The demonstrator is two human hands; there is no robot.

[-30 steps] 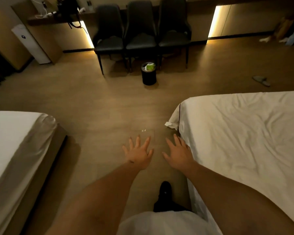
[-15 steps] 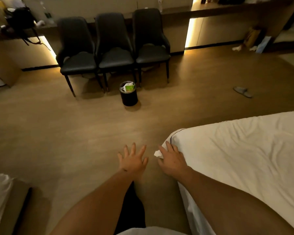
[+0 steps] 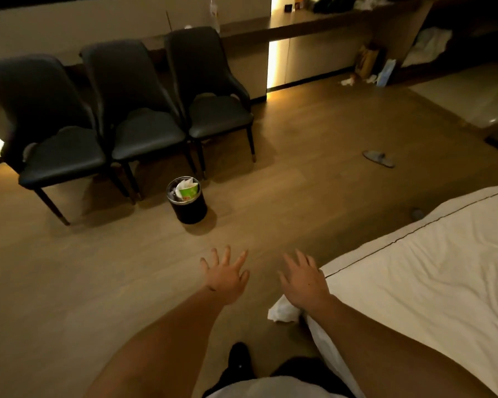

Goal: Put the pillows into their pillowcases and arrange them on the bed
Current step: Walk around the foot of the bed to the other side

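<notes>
A bed (image 3: 431, 271) with a rumpled white sheet fills the lower right; its near corner lies just right of my hands. No pillow or pillowcase shows. My left hand (image 3: 226, 275) hovers over the wooden floor, fingers spread, holding nothing. My right hand (image 3: 304, 278) hangs beside the bed corner, fingers spread and empty. A loose white fold of sheet (image 3: 283, 311) hangs off the corner below my right wrist.
Three dark chairs (image 3: 133, 110) stand in a row against a long counter (image 3: 314, 21) at the back. A black waste bin (image 3: 188, 201) with rubbish stands before them. A slipper (image 3: 378, 159) lies on the floor, bags (image 3: 377, 64) at the far right wall.
The view has swung right: the left bed has left the frame and the chairs and bin have shifted left. Both hands stay spread and empty near the bed corner.
</notes>
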